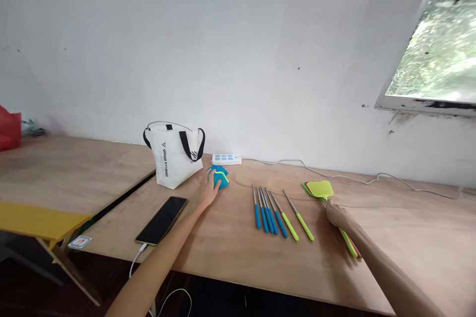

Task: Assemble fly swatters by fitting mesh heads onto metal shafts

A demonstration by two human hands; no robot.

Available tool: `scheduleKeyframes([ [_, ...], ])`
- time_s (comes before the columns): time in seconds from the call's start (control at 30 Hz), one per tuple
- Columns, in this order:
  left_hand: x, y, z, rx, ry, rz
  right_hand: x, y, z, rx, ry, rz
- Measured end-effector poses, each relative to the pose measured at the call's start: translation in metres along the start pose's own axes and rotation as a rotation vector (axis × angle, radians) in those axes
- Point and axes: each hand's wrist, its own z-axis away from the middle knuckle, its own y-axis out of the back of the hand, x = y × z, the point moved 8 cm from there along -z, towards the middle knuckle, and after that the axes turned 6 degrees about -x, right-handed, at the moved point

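Bare left forearm (163, 252) | left hand (209, 190) touching flat lime-edged blue pieces (222, 181) by white power strip (226, 159), grip unclear | right hand (336, 214) grasping stacked lime-red-green plastic swatters (320, 189), brown wooden table's (219, 247) right | advisable: snug shaft grip, heads aligned

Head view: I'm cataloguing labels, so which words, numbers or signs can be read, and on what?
"GDGD STUDIO", apparently: white bag, running sideways.
Further lettering on that bag: partly covered, unreadable.
Power strip: blue print, too small to read.
Small sticker: red mark, perhaps "11", too blurred to confirm.
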Motion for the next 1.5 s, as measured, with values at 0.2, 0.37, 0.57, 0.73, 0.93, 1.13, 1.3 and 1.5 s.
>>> scheduleKeyframes([
  [0.2, 0.078, -0.003, 0.004, -0.111, 0.159, 0.843, -0.032, 0.042, 0.025, 0.106, 0.254, -0.064],
  [0.37, 0.211, -0.011, 0.052, -0.948, 0.062, 1.568, -0.107, 0.080, 0.113, 0.122, 0.769, -0.202],
  [0.57, 0.286, 0.067, 0.137, -1.208, -0.124, 2.023, -0.157, 0.093, 0.210, 0.129, 1.155, -0.139],
  [0.73, 0.285, 0.086, 0.174, -1.045, -0.036, 2.184, -0.180, 0.092, 0.243, 0.084, 1.142, -0.111],
  [0.93, 0.283, 0.098, 0.214, -0.885, -0.032, 2.280, -0.204, 0.096, 0.297, 0.123, 1.195, -0.198],
  [1.13, 0.273, 0.102, 0.232, -0.837, 0.174, 2.325, -0.206, 0.095, 0.314, 0.267, 1.216, -0.224],
  [1.3, 0.259, 0.091, 0.242, -0.829, 0.252, 2.133, -0.202, 0.101, 0.316, 0.389, 1.274, -0.148],
  [1.5, 0.269, 0.088, 0.241, -0.875, 0.160, 2.090, -0.187, 0.105, 0.313, 0.517, 1.267, -0.156],
])
